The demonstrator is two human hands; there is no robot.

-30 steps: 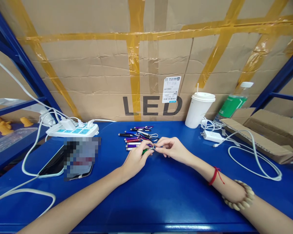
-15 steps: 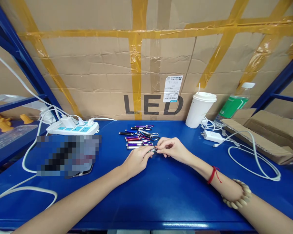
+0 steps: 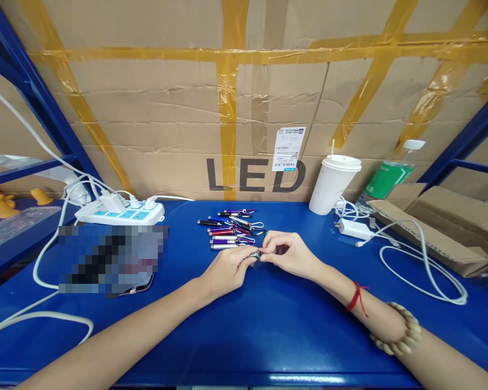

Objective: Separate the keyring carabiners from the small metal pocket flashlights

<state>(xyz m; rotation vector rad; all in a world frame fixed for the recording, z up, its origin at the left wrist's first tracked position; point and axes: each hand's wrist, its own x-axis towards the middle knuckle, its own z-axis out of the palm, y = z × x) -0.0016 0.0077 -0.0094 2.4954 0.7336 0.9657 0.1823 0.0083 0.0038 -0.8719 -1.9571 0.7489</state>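
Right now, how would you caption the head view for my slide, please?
Left hand holds a small shiny tube, right hand at its end, beside colourful tubes on a blue table.

Bright light; glare on amber tape and blue tabletop; wide-angle stretch at edges; pixelated patch left.

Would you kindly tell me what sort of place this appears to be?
Probably a storeroom or small workshop: a blue rack frames the worktop, a large taped cardboard box marked LED stands behind it, and a power strip lies at the left.
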